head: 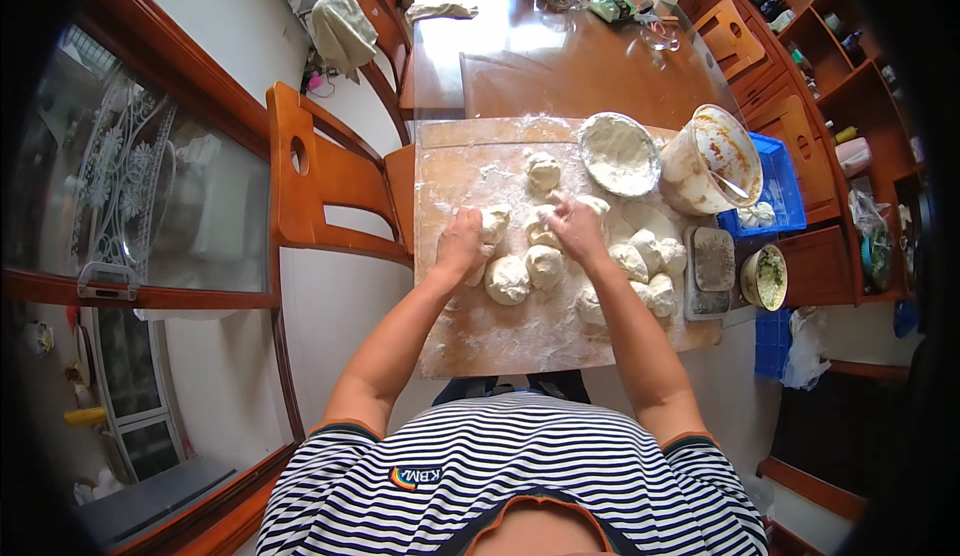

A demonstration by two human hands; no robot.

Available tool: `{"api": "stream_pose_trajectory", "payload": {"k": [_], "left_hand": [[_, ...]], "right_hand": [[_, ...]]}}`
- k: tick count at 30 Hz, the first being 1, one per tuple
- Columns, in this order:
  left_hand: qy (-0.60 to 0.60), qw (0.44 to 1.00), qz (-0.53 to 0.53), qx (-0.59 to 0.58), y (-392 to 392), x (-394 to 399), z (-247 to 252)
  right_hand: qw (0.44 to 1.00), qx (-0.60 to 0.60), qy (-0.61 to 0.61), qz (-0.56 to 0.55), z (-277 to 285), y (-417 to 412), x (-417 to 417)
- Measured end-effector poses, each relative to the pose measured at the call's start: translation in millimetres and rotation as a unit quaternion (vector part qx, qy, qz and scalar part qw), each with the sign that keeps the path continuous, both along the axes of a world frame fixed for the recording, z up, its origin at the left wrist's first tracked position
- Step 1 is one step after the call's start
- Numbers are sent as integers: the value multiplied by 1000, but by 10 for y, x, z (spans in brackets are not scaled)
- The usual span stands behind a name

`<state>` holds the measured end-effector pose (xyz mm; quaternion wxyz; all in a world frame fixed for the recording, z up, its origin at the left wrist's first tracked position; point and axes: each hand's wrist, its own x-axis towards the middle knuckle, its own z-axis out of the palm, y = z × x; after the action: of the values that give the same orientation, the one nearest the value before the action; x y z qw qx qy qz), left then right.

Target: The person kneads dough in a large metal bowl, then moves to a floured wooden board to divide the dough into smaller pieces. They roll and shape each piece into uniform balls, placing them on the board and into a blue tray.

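On the floured wooden board (480, 346) lie several lumps of white dough. My left hand (460, 242) curls around the side of a dough lump (493, 224) at the left of the group. With bent fingers, my right hand (579, 230) pinches at another dough lump (540, 227), partly covering it. Two round lumps, one larger (507, 280) and one smaller (544, 266), sit just nearer to me. A single pleated lump (542, 171) stands beyond my hands. More dough lumps (646, 252) cluster right of my right forearm.
A bowl of flour (619, 154) and a smeared tub with a spoon (686, 170) stand at the board's far right. Beside them are a blue crate (787, 181), a lidded container (712, 260) and a bowl of chopped filling (765, 277). A wooden chair (330, 173) borders the left side.
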<state>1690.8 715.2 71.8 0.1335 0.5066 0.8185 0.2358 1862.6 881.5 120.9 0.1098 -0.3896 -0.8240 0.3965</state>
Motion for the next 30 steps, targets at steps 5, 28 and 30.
{"api": "stream_pose_trajectory", "payload": {"k": [5, 28, 30], "left_hand": [[-109, 979, -79, 151, 18, 169, 456], [-207, 972, -47, 105, -211, 367, 979], [-216, 930, -112, 275, -258, 455, 1397]], "right_hand": [[904, -409, 125, 8, 174, -324, -37], [986, 55, 113, -114, 201, -497, -598], [979, 156, 24, -126, -63, -125, -463]]}}
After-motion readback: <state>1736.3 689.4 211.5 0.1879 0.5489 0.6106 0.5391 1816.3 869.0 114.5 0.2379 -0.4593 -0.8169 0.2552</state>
